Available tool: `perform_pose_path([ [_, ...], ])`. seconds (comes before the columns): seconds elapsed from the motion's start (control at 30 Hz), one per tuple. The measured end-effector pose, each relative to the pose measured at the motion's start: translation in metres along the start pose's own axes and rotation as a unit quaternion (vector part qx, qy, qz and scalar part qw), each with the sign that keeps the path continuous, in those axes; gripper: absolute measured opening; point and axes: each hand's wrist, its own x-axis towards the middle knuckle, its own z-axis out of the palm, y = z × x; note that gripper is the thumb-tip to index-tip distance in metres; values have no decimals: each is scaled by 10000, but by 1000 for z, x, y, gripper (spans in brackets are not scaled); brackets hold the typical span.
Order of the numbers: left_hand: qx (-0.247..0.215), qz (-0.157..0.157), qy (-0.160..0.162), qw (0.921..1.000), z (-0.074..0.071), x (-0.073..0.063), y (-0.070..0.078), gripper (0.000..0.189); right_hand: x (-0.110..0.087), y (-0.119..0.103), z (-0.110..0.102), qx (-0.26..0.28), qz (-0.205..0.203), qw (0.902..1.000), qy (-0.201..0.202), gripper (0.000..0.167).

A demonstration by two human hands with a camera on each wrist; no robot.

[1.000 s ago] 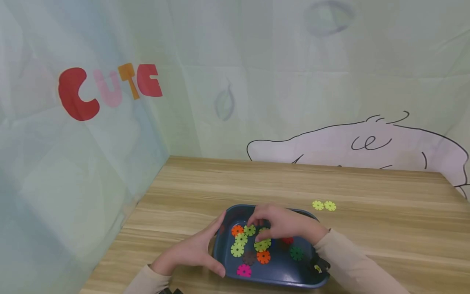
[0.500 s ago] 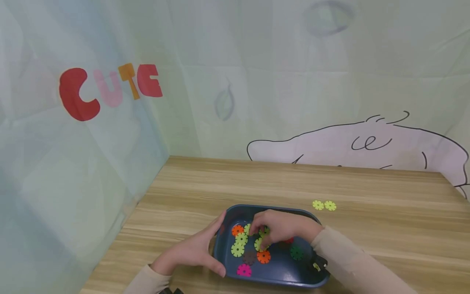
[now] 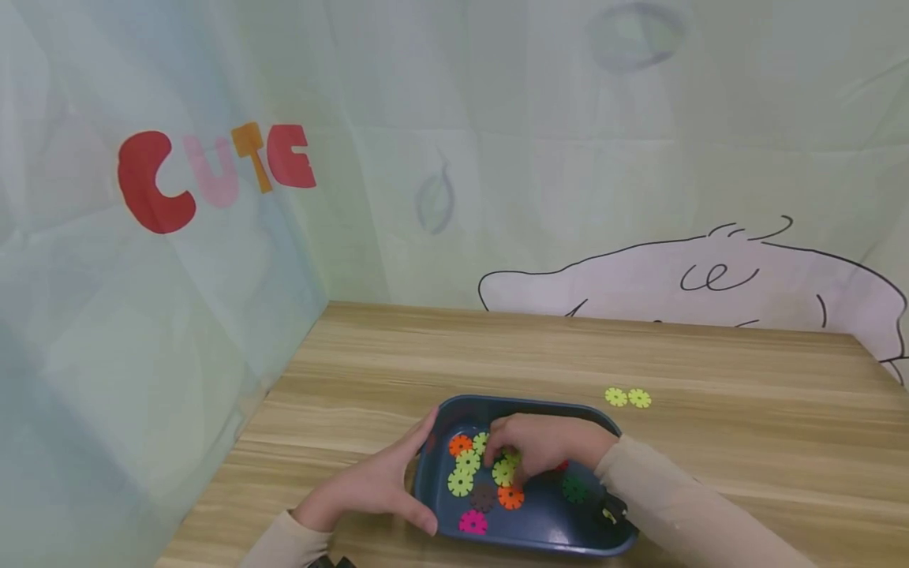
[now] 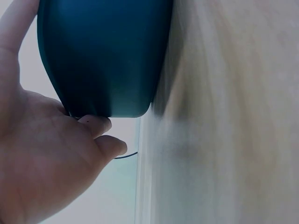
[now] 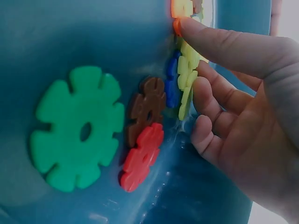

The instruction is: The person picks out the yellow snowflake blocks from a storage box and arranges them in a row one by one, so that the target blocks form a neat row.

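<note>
A dark blue plastic tray [image 3: 547, 536] sits on the table with notched plastic snowflake discs inside. My left hand [image 3: 372, 477] grips its left end, thumb at the near corner and fingers at the far corner. Inside the tray is my right hand [image 3: 543, 442]. In the right wrist view its thumb touches an orange disc [image 5: 182, 8], while the bent fingers lie beside yellow-green discs [image 5: 187, 79]; thumb and fingers stay apart. Green [image 5: 77, 128], brown [image 5: 148, 109] and red discs [image 5: 142, 158] lie closer to that camera. The right hand partly hides several discs in the head view.
Two yellow-green discs [image 3: 628, 397] lie side by side on the wooden table [image 3: 398, 347], beyond the tray's right end. Printed cloth walls [image 3: 383, 197] stand behind and at the left. A magenta disc [image 3: 473, 521] rests along the tray's near side.
My right hand has lowered into the tray and come slightly nearer, its thumb shifting from the yellow-green discs to the orange one. The left hand has stayed on the tray's left end.
</note>
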Motion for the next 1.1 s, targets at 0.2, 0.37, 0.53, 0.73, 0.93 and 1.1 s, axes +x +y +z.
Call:
perform_pose_path([
  [0.2, 33, 52, -19, 10000, 0, 0, 0, 133, 1, 1, 1, -152, -35, 9999, -66, 33],
  [0.37, -4, 103, -33, 9999, 0, 0, 0, 133, 1, 1, 0, -232, -112, 9996, -65, 32],
  [0.53, -12, 96, -36, 9999, 0, 0, 0, 133, 0, 1, 0, -186, -131, 9997, 33, 35],
  [0.73, 30, 44, -20, 10000, 0, 0, 0, 134, -7, 1, -6, 127, -331, 9988, 338, 37],
  [0.93, 79, 74, 65, 9999, 1, 0, 0, 134, -20, -3, -25, 68, -648, 9956, 680, 37],
  [1.1, 72, 87, 83, 9999, 0, 0, 0, 135, -33, -6, -42, -84, -812, 9904, 1116, 36],
])
